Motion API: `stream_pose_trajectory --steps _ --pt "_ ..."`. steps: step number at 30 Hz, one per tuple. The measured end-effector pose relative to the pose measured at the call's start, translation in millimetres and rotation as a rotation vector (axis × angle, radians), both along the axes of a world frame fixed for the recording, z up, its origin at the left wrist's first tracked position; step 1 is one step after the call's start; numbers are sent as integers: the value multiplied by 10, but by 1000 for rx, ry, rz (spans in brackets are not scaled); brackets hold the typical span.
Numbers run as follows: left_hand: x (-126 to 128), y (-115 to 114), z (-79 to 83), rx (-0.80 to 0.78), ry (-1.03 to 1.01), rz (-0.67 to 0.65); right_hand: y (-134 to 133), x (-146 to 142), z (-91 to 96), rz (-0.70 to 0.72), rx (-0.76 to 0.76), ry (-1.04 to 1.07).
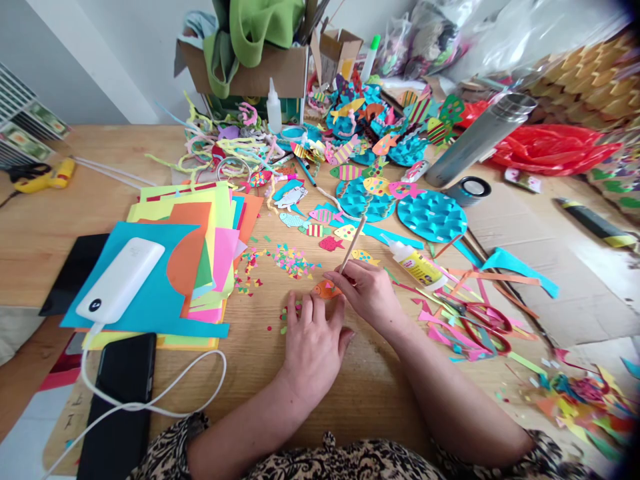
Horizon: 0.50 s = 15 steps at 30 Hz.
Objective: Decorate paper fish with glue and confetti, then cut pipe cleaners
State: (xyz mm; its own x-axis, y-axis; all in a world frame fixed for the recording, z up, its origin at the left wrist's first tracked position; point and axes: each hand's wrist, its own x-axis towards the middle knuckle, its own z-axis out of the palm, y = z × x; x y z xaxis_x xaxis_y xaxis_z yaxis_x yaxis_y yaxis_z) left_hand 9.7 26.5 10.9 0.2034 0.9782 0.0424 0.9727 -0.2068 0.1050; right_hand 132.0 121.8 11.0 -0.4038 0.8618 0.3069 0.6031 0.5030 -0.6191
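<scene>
My right hand (373,300) pinches a thin pale stick (353,244), which slants upward from the fingers. Beneath the fingertips lies a small orange paper fish (326,289), partly covered by my hands. My left hand (315,340) is laid on the wooden table with its fingers stretched out, the fingertips at the fish's lower edge. Small green paper dots (283,323) show beside the left fingers. Just beyond are tiny coloured paper bits (295,261), a red paper fish (331,244) and a yellow spotted fish (365,257). To the right lies a glue bottle (417,265) on its side.
Coloured paper sheets (150,280) bear a white power bank (121,280), with a black phone (120,400) nearby. Red-handled scissors (483,327) lie among paper scraps on the right. Blue scaled discs (433,215), a steel flask (480,140) and a cardboard box (270,70) stand farther back.
</scene>
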Motion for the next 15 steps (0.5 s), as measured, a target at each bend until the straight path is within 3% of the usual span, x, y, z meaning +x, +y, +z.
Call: stream_pose_trajectory --steps 15 --pt "2 -4 -5 1 -4 1 7 2 -8 -3 6 -1"
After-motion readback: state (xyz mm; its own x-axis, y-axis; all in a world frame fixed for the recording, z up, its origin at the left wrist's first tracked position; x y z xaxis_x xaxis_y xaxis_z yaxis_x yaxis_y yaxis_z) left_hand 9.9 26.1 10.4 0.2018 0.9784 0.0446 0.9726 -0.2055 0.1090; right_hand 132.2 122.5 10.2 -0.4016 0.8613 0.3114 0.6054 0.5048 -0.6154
